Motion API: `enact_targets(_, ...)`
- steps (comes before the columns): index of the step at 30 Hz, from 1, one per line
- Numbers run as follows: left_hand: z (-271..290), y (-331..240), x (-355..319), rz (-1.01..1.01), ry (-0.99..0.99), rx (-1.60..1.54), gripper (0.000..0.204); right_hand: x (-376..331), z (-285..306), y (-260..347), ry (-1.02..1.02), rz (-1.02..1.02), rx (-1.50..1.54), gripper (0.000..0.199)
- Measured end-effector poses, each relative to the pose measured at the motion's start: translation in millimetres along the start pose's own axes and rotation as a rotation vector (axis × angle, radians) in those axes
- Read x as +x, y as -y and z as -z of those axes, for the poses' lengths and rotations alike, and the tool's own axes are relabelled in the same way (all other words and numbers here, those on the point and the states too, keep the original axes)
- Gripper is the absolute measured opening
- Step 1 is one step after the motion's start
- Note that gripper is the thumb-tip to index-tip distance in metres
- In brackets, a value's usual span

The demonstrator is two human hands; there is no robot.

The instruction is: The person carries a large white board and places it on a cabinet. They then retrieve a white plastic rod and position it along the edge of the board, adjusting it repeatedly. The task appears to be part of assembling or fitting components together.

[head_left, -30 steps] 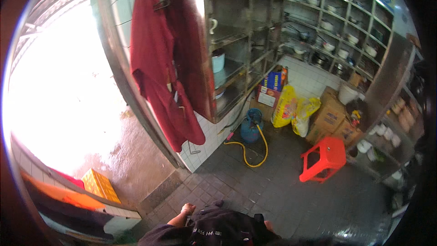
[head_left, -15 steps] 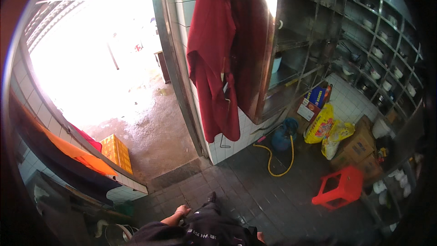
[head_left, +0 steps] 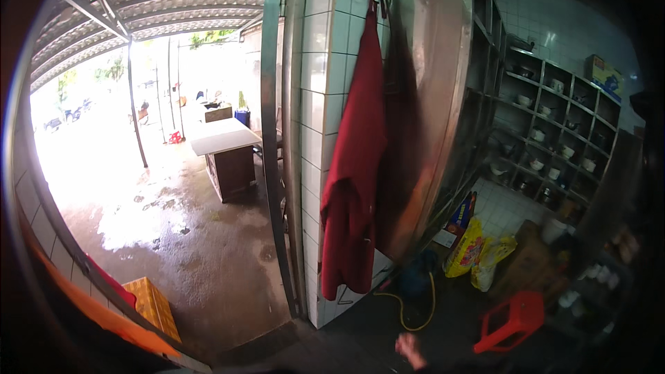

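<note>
I see the right hand (head_left: 409, 348) low in the frame, a bit right of the middle, with its arm coming up from the bottom edge. It is blurry and its fingers look curled, but I can't tell if they are clenched or grasping anything. The left hand is out of my view, so I can't tell about its grip. The thing nearest the right hand is a yellow hose (head_left: 433, 298), which bends in a loop on the dark floor just above the hand in the picture. By the hose is a blue gas bottle (head_left: 415, 273), hard to see in the shade. A red stool (head_left: 530, 313) is at the lower right, and two yellow bags (head_left: 464, 253) lean side by side above and left of it. On the right, I see a big shelf (head_left: 539, 97) with bowls. A dark red cloth (head_left: 353, 173) hangs from a hook on the tiled wall (head_left: 315, 118) in the middle. On the left, through the doorway, I see a table with a white top (head_left: 225, 136), and a yellow crate (head_left: 156, 305) is at the lower left
</note>
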State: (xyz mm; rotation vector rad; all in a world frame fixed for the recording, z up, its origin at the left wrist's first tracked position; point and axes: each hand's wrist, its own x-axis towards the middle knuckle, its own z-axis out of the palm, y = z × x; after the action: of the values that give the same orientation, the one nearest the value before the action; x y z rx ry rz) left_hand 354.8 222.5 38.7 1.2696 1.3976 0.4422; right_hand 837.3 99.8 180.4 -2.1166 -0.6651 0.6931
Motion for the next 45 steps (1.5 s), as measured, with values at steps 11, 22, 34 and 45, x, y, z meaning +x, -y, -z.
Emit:
enact_targets(11,59,-193,152,-0.247,0.134,0.122,0.035,42,57,535,-0.676,1.003,0.256,0.028)
enact_targets(22,132,-141,175,-0.135,0.020,0.190,0.037,128,130,710,-0.653,0.809,0.960,0.031)
enact_targets(34,138,6,94,0.014,-0.230,0.156,0.040,131,109,696,-0.628,0.746,1.127,0.020)
enact_targets(45,88,97,-2,0.623,-0.466,0.017,0.035,11,-188,437,0.022,1.653,0.387,0.032)
